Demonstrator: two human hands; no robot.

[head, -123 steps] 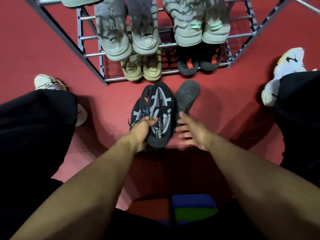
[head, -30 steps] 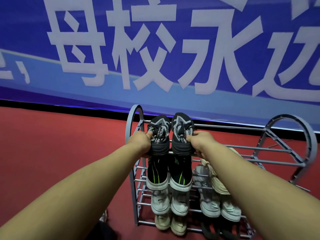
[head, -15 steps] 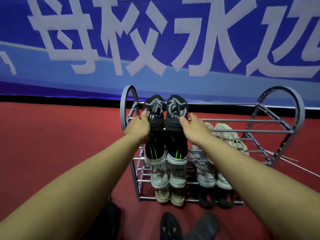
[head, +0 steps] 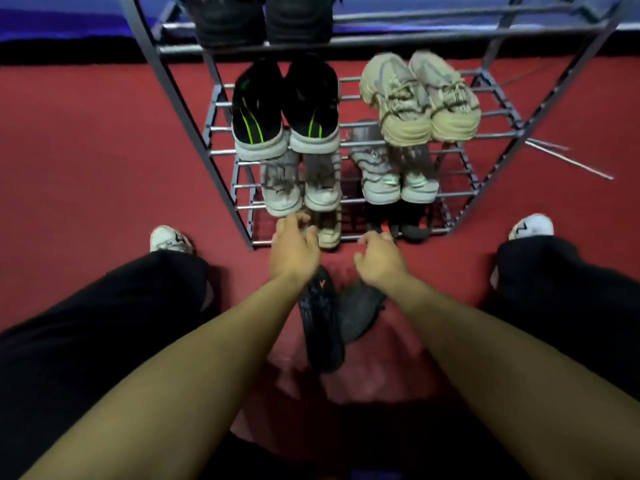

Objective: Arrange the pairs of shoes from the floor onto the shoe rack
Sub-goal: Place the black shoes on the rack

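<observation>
Two black shoes lie on the red floor below my hands: one upright with an orange mark (head: 320, 320), the other (head: 360, 310) turned on its side, sole showing. My left hand (head: 293, 249) and my right hand (head: 379, 259) hover just above them, fingers loosely curled, holding nothing. The grey metal shoe rack (head: 221, 152) stands in front. A black patterned pair (head: 263, 19) sits on its top tier. Below are a black pair with green stripes (head: 285, 109) and a beige pair (head: 420, 97), then grey-white pairs, then lower pairs partly hidden.
My black trouser legs and white sneakers (head: 169, 239) (head: 530, 226) flank the shoes on both sides. A thin metal rod (head: 568, 164) lies on the floor right of the rack. A blue banner runs along the back wall.
Both hands have let go of the black patterned pair, which stays on the top tier, and dropped to just above the two black shoes on the floor. The view has tilted downward.
</observation>
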